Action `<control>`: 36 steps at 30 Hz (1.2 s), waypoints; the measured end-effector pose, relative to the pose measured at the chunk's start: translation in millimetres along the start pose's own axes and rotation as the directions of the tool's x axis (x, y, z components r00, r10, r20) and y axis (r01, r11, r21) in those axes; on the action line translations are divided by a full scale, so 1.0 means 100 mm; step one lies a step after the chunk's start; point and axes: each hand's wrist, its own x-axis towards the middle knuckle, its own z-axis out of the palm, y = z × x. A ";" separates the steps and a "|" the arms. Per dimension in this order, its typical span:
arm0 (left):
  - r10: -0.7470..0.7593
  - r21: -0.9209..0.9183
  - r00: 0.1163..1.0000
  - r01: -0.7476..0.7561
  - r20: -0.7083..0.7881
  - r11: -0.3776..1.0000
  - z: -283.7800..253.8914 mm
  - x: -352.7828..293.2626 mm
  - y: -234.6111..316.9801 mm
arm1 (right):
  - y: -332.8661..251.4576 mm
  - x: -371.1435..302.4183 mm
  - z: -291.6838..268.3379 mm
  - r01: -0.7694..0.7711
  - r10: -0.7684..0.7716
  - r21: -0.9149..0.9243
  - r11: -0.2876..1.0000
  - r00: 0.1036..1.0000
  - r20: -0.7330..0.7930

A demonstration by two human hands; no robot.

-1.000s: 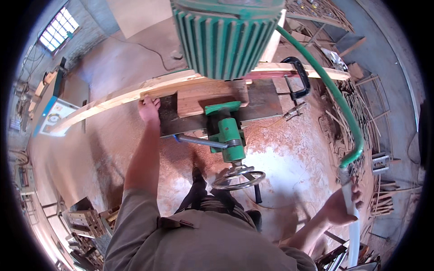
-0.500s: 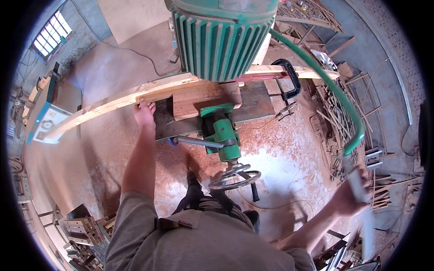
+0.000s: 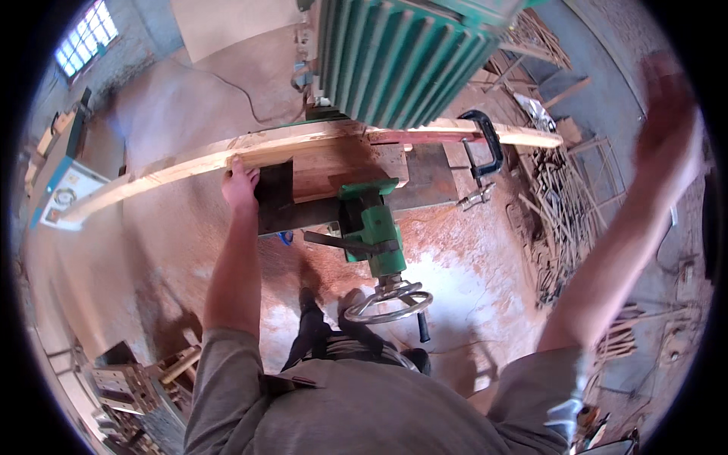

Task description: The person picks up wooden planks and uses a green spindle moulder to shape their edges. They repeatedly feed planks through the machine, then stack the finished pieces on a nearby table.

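Two hands are standing well apart: my left hand (image 3: 240, 187) is resting its fingers against the near side of a long pale beam (image 3: 303, 139), while my right hand (image 3: 667, 114) is showing as a blur, raised at the far right. I cannot tell whether the left is gripping the wood or only steadying it — nor whether the right is holding anything. The beam is lying across the dark metal table (image 3: 432, 176), passing just beyond the green ribbed motor (image 3: 402, 61) as I am looking down. I am, it seems, steadying the beam at the machine; the next move is probably calling for a firm, level left hand and fingers well clear of the machine's middle. A wooden block (image 3: 326, 173) is sitting between the beam and the green screw vice (image 3: 385, 241), and a black C-clamp (image 3: 493, 148) is standing toward the beam's right end. The motor is hiding some of the work — and the vice's dark lever (image 3: 334, 241) and shiny handwheel (image 3: 389, 303) are sticking out between me and the table. Wood sticks (image 3: 561, 227) are crowding the floor at right.
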 end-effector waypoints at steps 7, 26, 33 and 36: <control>0.038 0.006 0.999 -0.038 0.028 0.999 0.11 0.03 -0.06 | 0.00 -2.88 2.15 -0.286 0.420 -0.343 0.895 0.282 0.863; -0.088 -0.189 0.996 0.083 -0.015 0.978 -0.45 0.41 0.29 | 1.11 -3.95 -0.59 -0.981 0.955 -0.085 0.175 0.190 -0.226; 0.269 -0.519 0.923 -0.092 0.277 0.850 -1.46 0.65 1.17 | 0.41 -4.66 -1.06 -0.996 0.894 0.089 0.009 -0.032 -0.447; 0.442 -0.456 0.853 -0.288 0.278 0.842 -1.59 0.37 1.50 | 0.16 -4.69 -0.95 -0.994 0.862 0.108 -0.020 -0.072 -0.502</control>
